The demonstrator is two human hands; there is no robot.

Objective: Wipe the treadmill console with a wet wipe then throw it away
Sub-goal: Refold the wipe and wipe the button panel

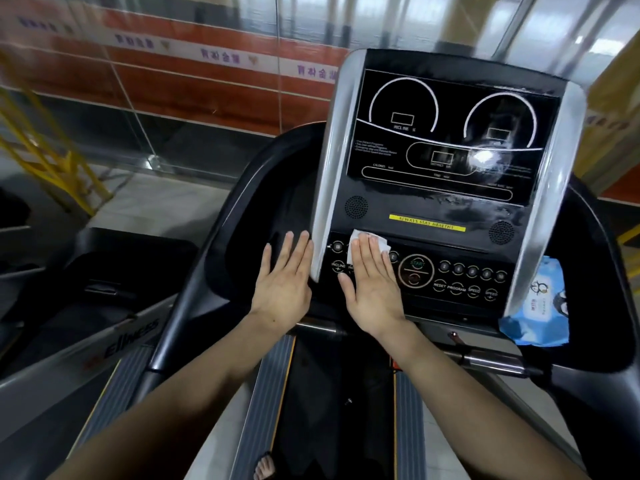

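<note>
Head view: right hand (372, 285) lay flat, pressing the wipe (360, 241) onto the console (450, 251) buttons; left hand (284, 282) hovered released beside it. Wiping underway; next, sweep rightward.

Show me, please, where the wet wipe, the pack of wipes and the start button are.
wet wipe (356, 236): head view, bare upper corner.
pack of wipes (540, 303): head view, blue front.
start button (417, 264): head view, its label.

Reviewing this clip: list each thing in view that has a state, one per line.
wet wipe: flat on the button panel, pressed under the right hand.
right hand: fingers straight, on the wipe.
left hand: fingers straight, beside the console's left edge, holding nothing.
console screen: dark, smeared on its right side.
wipe pack: at the console's right.
</note>
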